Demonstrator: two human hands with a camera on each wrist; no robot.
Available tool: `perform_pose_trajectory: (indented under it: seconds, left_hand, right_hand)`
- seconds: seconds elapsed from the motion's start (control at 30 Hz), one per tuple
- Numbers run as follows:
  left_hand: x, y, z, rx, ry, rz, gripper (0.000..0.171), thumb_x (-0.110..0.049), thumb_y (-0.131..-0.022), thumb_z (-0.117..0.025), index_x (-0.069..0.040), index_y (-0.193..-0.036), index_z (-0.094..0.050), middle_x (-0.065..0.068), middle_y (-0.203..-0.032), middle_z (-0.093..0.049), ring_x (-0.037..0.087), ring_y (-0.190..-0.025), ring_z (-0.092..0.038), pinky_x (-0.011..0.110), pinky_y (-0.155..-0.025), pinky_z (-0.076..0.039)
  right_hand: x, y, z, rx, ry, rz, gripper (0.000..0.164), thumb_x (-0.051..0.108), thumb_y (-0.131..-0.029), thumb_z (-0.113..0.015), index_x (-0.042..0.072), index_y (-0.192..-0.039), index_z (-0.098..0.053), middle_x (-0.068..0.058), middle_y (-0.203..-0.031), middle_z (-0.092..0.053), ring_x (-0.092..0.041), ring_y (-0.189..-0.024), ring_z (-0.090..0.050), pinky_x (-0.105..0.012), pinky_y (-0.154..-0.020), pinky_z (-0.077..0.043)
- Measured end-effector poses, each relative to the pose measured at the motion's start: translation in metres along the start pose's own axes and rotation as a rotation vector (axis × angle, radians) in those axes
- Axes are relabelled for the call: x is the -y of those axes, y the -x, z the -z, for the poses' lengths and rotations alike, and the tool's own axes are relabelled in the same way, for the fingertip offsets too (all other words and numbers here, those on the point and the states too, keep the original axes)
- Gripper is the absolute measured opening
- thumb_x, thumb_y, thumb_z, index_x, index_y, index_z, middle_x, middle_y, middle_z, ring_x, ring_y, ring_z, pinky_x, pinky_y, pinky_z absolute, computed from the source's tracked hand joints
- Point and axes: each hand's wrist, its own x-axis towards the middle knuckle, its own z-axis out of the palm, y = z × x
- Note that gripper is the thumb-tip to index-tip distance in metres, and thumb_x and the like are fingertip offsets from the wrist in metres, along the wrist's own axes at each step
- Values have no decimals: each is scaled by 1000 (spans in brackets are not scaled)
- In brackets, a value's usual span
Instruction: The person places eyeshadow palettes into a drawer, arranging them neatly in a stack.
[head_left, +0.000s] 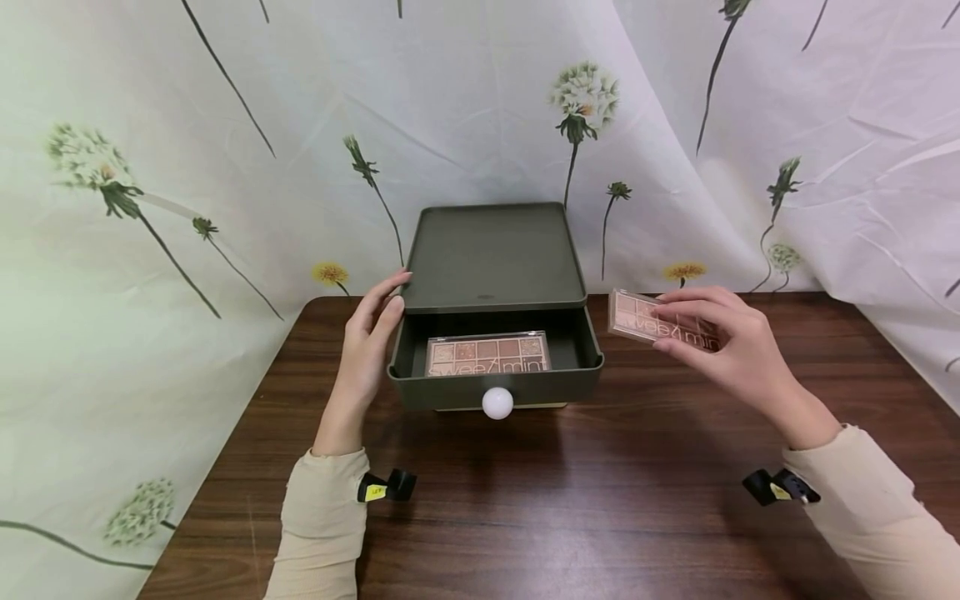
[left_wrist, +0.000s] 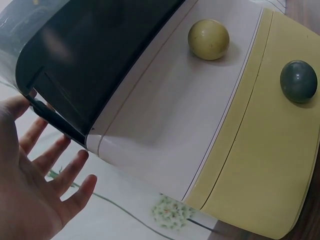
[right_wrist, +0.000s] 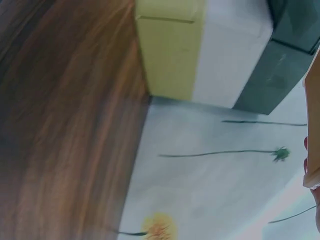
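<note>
A dark green drawer box has its top drawer pulled out. Inside that drawer lies an eyeshadow palette with a clear lid and several pink-brown pans. My left hand rests against the left side of the box near its upper edge, fingers extended in the left wrist view. To the right of the drawer, my right hand pinches a second, similar eyeshadow palette above the table. Only a brown edge of the held palette appears in the right wrist view.
Beneath the open drawer, the left wrist view shows a white drawer with a yellow knob and a yellow drawer with a green knob. The box stands on a dark wooden table before a floral cloth.
</note>
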Motion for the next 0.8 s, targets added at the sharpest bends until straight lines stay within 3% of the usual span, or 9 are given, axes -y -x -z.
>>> perform_pose_trajectory:
  seconds: [0.13,0.47,0.6,0.8]
  left_hand:
    - [0,0,0,1,1,0,39,-18,-105,-47,-8,-142,-54,-3,-148,-48,14,-133,-43,30,-106,-34]
    - [0,-1,-2,8,-2,0,39,-18,-105,-48,-8,-142,-54,-3,-148,-47,14,-133,-43,30,-105,-35]
    - [1,-1,-2,6,-10,1,39,-19,-105,-48,-9,-142,-54,-4,-148,-47,13,-133,-43,30,-106,-35]
    - [2,-1,0,2,-9,4,39,-20,-106,-47,-9,-143,-53,-4,-149,-46,13,-134,-42,31,-106,-34]
  right_hand:
    - [26,-13,0,-12,-29,52,58,46,-90,-69,-12,-98,-72,-28,-101,-66,-16,-104,-59,-20,-93,-43]
    - [38,-19,-14,-27,-50,56,54,47,-88,-72,-5,-101,-74,-21,-106,-68,-17,-106,-58,-22,-92,-43]
    - [45,-24,-23,2,-85,58,47,43,-88,-73,-1,-105,-75,-16,-110,-69,-20,-108,-58,-24,-93,-43]
    - [59,-37,-41,50,-113,43,33,19,-79,-85,6,-109,-76,-8,-115,-68,-22,-108,-58,-26,-93,-42]
